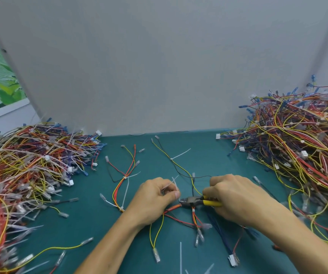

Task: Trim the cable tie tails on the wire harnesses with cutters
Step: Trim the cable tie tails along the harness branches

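my left hand [155, 196] was curled, pinching the white tail [174, 182] of a cable tie between thumb and finger and holding it up. my right hand [236, 196] was wrapped round the yellow handles of the cutters [193, 201], whose dark nose pointed at the base of that tail, close by my left thumb. whether the blades had closed on it i could not tell. the harness [179, 212] i was working on, with red, orange and yellow wires, lay just under the cutters on the teal worktop [92, 220].

beyond the cutters lay two loose harnesses, one to their left [124, 186] and one behind them [179, 155], both with long tails sticking out, so not trimmed. nearer me than the cutters lay a few loose white strips [180, 256], cut-offs by the look of them. far left of the cutters sat a big heap [26, 165] bristling with long tails, which i took for waiting stock. far right was a taller heap [301, 147] whose ties looked short, probably finished. i judged the job well under way with a great deal left. no brand, label or writing was readable anywhere.
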Action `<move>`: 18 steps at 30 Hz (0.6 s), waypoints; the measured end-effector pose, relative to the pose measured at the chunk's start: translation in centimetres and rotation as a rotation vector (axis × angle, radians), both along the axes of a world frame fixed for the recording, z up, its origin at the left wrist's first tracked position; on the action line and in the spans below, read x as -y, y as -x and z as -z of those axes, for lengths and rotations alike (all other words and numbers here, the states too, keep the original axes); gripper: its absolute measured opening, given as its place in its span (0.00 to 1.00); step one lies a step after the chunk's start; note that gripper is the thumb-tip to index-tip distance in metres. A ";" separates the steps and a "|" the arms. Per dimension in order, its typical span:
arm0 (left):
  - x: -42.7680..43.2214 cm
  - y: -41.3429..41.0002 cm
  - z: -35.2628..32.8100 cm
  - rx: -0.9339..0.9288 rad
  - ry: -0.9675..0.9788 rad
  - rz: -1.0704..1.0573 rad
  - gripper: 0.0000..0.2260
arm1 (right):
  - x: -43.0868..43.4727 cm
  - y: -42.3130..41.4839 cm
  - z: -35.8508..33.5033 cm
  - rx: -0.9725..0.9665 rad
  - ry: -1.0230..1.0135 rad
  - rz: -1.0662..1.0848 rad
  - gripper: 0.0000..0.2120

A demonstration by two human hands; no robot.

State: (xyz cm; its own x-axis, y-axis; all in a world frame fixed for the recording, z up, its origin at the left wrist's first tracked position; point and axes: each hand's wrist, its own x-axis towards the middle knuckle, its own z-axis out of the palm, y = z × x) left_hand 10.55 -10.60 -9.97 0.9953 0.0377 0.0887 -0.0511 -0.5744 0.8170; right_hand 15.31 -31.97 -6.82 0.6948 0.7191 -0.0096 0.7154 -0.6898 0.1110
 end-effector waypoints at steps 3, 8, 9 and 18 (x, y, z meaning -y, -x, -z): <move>0.1 -0.1 0.1 0.016 -0.026 0.000 0.08 | 0.0 0.0 0.1 0.002 -0.012 0.011 0.02; 0.0 0.0 0.2 0.050 -0.007 -0.019 0.09 | -0.2 0.2 0.2 -0.016 -0.021 0.036 0.03; -0.1 0.0 0.1 0.059 0.019 -0.036 0.09 | -0.2 0.3 0.1 -0.022 -0.025 0.046 0.03; -2.2 1.0 -2.1 0.030 0.546 -0.244 0.08 | -0.2 1.4 -2.4 -0.075 -0.214 0.170 0.10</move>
State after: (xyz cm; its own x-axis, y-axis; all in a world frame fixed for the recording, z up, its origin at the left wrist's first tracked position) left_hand 9.54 -8.36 -7.88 0.9494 0.3133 0.0200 0.0021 -0.0701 0.9975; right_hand 13.93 -31.79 -4.38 0.8087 0.5835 0.0742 0.5882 -0.8027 -0.0987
